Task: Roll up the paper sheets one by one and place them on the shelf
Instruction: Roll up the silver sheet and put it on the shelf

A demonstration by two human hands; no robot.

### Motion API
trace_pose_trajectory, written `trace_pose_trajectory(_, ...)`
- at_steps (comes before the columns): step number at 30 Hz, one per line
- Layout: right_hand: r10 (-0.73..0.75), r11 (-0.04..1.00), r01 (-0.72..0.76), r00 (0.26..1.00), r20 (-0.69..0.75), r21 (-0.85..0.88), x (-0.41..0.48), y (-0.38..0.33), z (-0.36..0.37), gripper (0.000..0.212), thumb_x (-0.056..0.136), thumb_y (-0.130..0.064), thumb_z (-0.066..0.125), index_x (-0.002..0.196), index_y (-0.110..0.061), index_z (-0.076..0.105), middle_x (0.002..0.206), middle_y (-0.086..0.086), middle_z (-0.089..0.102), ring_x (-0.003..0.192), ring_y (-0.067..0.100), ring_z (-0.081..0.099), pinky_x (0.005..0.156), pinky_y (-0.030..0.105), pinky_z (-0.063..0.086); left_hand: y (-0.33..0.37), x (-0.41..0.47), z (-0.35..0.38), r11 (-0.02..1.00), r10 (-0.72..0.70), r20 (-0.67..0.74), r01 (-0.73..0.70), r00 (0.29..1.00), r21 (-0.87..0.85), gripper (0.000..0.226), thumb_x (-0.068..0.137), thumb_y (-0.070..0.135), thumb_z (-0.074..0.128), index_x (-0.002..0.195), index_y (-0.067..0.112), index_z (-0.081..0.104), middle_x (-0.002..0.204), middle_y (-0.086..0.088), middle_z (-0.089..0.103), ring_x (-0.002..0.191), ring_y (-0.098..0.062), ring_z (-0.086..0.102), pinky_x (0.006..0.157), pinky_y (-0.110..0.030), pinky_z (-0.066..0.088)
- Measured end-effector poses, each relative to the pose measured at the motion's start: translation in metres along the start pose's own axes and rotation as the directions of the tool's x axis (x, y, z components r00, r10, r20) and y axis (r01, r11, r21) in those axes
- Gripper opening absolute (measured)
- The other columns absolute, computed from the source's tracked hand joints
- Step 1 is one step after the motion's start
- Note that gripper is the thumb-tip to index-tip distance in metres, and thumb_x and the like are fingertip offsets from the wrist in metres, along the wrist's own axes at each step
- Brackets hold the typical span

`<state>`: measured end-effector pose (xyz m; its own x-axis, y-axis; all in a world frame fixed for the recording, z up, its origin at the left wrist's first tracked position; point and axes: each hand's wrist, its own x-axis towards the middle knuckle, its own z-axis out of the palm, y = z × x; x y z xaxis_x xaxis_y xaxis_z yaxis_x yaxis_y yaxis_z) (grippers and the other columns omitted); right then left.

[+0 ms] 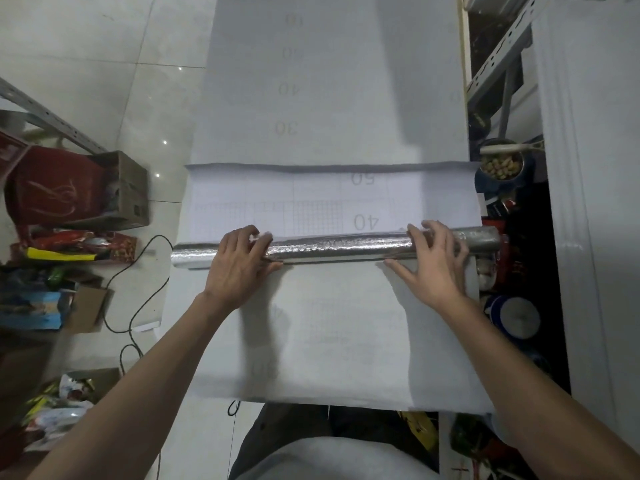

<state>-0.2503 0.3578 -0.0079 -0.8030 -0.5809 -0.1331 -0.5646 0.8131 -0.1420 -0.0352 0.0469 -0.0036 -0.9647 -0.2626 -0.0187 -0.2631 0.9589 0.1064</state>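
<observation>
A long white paper sheet (pixel 332 81) printed with a faint grid and numbers lies flat on the floor, running away from me. Across its middle sits a partly wound silver roll (pixel 332 250), with a flap of gridded backing (pixel 311 202) standing up just behind it. My left hand (pixel 239 268) presses on the roll's left part, fingers curled over the top. My right hand (pixel 433 261) grips the roll near its right end, thumb on the sheet in front. The nearer stretch of sheet (pixel 329 334) lies flat under my forearms.
A metal shelf (pixel 498 64) holding pots and tins stands at the right, beside a white panel (pixel 588 202). At the left are a cardboard box (pixel 128 188), a red bag (pixel 52 188), snack packets and a black cable (pixel 138 306) on the tiled floor.
</observation>
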Motion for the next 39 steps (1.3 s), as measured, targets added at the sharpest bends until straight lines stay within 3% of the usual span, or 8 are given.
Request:
trace_pose_trajectory(5,0.012,0.999,-0.011,0.999,-0.048,0.041,0.003,0.007,0.002,0.067,0.09,-0.073,0.042,0.135,-0.023,0.045,0.134,0.002,0.05,0.132,0.021,0.036,0.108,0.052,0.022,-0.003,0.004,-0.004,0.998,-0.046,0.051,0.049,0.998,-0.05,0.064,0.098,0.058,0.029,0.118,0.007,0.062,0.095,-0.013,0.066,0.086,-0.04,0.061,0.101,-0.049,0.041)
trace_pose_trajectory(9,0.057,0.998,-0.057,0.996,-0.071,0.001,-0.004,0.004,0.007,0.059,0.093,-0.068,0.043,0.137,-0.029,0.043,0.153,0.01,0.031,0.144,0.03,0.026,0.112,0.058,0.022,-0.002,0.001,0.002,0.999,-0.042,0.006,0.043,0.999,-0.008,0.062,0.098,0.06,0.037,0.124,0.008,0.06,0.117,-0.019,0.058,0.11,-0.039,0.054,0.115,-0.054,0.027)
trace_pose_trajectory(14,0.025,0.998,-0.027,0.999,-0.034,-0.049,-0.001,0.008,0.006,0.082,0.084,-0.077,0.046,0.148,-0.026,0.036,0.143,0.01,0.037,0.137,0.03,0.033,0.108,0.058,0.029,-0.005,0.003,0.005,0.995,-0.043,-0.005,0.044,0.999,0.092,0.087,0.086,0.077,0.041,0.133,0.006,0.055,0.107,-0.019,0.054,0.095,-0.037,0.047,0.098,-0.051,0.039)
trace_pose_trajectory(20,0.016,0.997,-0.012,0.998,-0.053,0.072,0.01,0.009,0.002,0.063,0.091,-0.073,0.038,0.129,-0.024,0.048,0.141,0.001,0.048,0.14,0.021,0.033,0.111,0.053,0.02,-0.014,0.002,0.011,0.998,-0.057,-0.036,0.057,0.998,-0.018,0.058,0.097,0.06,0.036,0.117,0.01,0.057,0.111,-0.01,0.06,0.105,-0.034,0.057,0.116,-0.048,0.024)
trace_pose_trajectory(27,0.033,0.999,-0.033,0.998,-0.052,0.015,0.016,0.0,0.001,0.082,0.081,-0.078,0.05,0.137,-0.019,0.048,0.133,0.008,0.042,0.126,0.026,0.035,0.109,0.05,0.018,-0.008,0.015,0.005,0.995,-0.098,-0.008,0.099,0.995,0.024,0.074,0.088,0.072,0.041,0.118,0.008,0.062,0.106,-0.014,0.056,0.094,-0.037,0.053,0.093,-0.045,0.037)
trace_pose_trajectory(32,0.077,0.995,-0.076,0.997,-0.018,0.066,0.022,0.002,-0.005,0.069,0.087,-0.078,0.044,0.126,-0.022,0.05,0.128,0.002,0.054,0.126,0.021,0.041,0.111,0.051,0.018,-0.013,0.016,0.005,0.996,-0.076,-0.011,0.076,0.997,-0.039,0.058,0.097,0.064,0.032,0.11,0.013,0.057,0.096,-0.007,0.061,0.093,-0.034,0.058,0.107,-0.043,0.03)
trace_pose_trajectory(35,0.074,0.997,-0.073,0.997,-0.026,0.035,0.02,-0.005,-0.005,0.069,0.091,-0.074,0.04,0.135,-0.021,0.048,0.143,0.005,0.042,0.135,0.023,0.03,0.113,0.055,0.017,-0.008,0.015,0.007,0.994,-0.094,-0.032,0.096,0.995,0.055,0.061,0.096,0.064,0.041,0.118,0.01,0.059,0.119,-0.021,0.056,0.113,-0.041,0.05,0.11,-0.052,0.032)
trace_pose_trajectory(39,0.044,0.999,-0.043,0.997,0.062,-0.013,0.021,-0.014,-0.006,0.086,0.085,-0.08,0.043,0.148,-0.022,0.037,0.147,0.007,0.034,0.135,0.026,0.026,0.114,0.054,0.017,-0.002,0.018,0.006,0.989,-0.12,0.003,0.119,0.993,0.085,0.074,0.082,0.071,0.061,0.125,0.011,0.055,0.115,-0.018,0.054,0.106,-0.038,0.05,0.103,-0.05,0.037)
